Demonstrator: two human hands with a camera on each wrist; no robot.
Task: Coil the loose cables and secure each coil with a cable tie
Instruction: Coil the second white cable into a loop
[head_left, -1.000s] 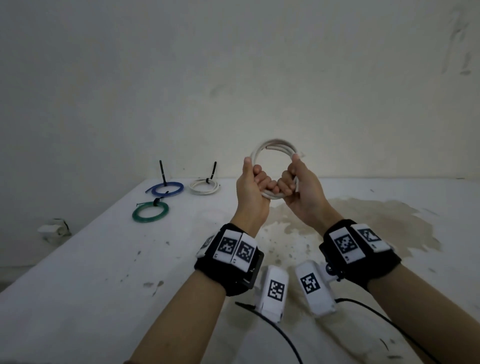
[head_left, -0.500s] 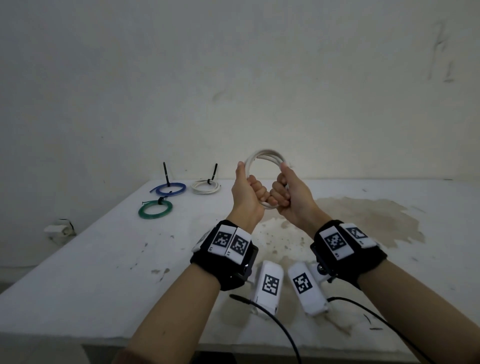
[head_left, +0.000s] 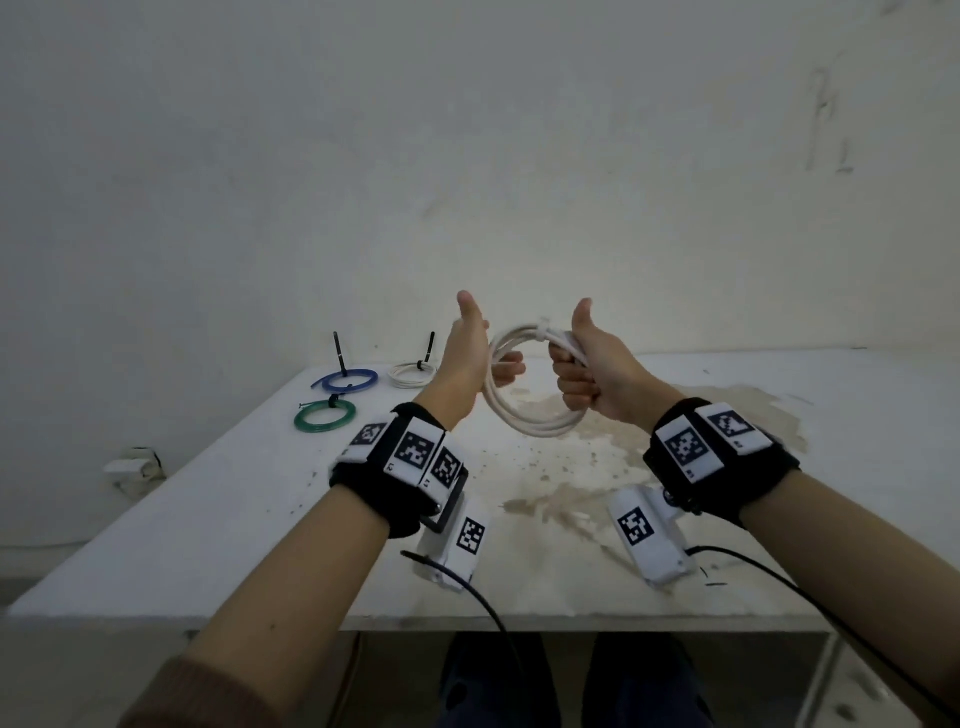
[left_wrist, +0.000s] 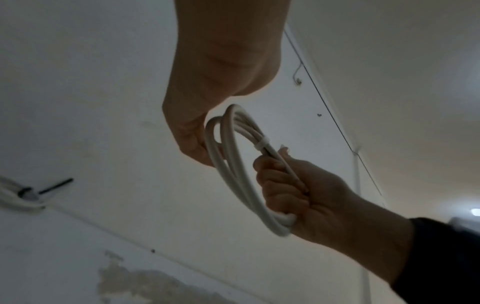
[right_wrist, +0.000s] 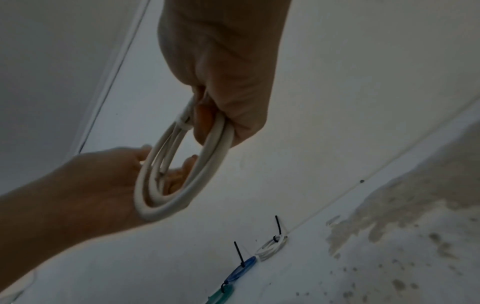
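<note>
**Three coils tied on the table, a fourth up in the air between two hands**

Far left on the table (head_left: 675, 545), the green coil (head_left: 325, 415), blue coil (head_left: 345, 380) and small white coil (head_left: 411, 374) lie flat with black ties sticking up. Moving right: the left hand (head_left: 466, 349) has thumb up and fingers relaxed, reaching through the white coil (head_left: 524, 410) and barely touching its left side, not clamping it. That coil hangs clear of the table, its ring standing near upright between the palms. At its top right sits a pale cable tie (left_wrist: 261, 144), just beside the right hand (head_left: 597, 374), whose fingers are curled tight round the bundled strands, thumb raised. So the tie lies nearer the right hand, and I'd judge the left is the free one to reach across.
</note>
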